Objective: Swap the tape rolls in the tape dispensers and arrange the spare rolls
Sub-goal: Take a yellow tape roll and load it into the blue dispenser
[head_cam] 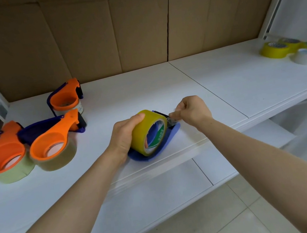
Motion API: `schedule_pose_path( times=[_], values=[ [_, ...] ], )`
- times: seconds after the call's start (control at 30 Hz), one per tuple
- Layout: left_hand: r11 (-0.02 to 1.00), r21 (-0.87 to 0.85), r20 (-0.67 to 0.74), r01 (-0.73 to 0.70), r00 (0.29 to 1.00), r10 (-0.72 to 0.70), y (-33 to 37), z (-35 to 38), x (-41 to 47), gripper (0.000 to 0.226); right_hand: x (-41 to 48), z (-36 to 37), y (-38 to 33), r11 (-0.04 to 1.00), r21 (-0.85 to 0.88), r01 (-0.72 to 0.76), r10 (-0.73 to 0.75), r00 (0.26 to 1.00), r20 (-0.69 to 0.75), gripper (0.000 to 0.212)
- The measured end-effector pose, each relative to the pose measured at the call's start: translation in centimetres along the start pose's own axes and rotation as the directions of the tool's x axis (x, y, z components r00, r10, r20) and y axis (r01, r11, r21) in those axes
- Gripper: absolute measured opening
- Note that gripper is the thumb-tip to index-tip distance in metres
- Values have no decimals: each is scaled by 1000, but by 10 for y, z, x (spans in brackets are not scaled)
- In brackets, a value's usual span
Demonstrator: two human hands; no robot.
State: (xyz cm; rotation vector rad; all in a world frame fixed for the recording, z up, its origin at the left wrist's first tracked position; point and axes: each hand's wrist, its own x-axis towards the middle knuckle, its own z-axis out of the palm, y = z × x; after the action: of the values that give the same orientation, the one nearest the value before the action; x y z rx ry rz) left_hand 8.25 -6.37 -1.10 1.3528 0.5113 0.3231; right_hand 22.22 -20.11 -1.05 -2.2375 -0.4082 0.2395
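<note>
left hand grip: curled round yellow roll (in blue dispenser) | right hand grip: pinching tape end

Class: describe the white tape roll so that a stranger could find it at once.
Look to the far right end of the shelf, where the spare rolls cluster. The white roll lies in front; its neighbours are all yellow.

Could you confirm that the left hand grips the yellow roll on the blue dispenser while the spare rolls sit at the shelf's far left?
Not quite: the head view shows the spare rolls at the far right of the shelf. The left hand does grip the yellow roll on the blue dispenser.
</note>
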Motion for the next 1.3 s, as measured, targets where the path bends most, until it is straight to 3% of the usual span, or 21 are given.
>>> schedule_pose_path(
  times=[0.3,0.63,0.73,0.8,0.87,1.03,1.3],
  values=[
    [1000,-15,-12,-16,1000,16,-2,2,2,26,8,16,-2,999,21,28,-27,998,-62,23],
    [1000,23,-14,-18,1000,18,-3,0,6,34,21,23,4,998,63,25,-25,1000,0,29],
    [992,118,11,-33,999,32,0,1,6,43,24,28,-2,998,40,52,-51,998,-33,29],
    [983,178,18,-40,999,38,3,1,7,48,25,32,-8,991,102,89,-81,993,-81,23],
    [994,106,25,13,1000,-15,2,-3,8,44,25,35,-12,970,227,87,-65,993,-103,22],
    [999,-34,139,28,990,-23,-7,-18,8,25,24,33,-7,833,547,-81,131,990,-53,19],
    [995,-103,51,8,999,-3,-10,-16,6,41,31,32,-9,851,523,-46,164,969,-183,23]
  ],
)
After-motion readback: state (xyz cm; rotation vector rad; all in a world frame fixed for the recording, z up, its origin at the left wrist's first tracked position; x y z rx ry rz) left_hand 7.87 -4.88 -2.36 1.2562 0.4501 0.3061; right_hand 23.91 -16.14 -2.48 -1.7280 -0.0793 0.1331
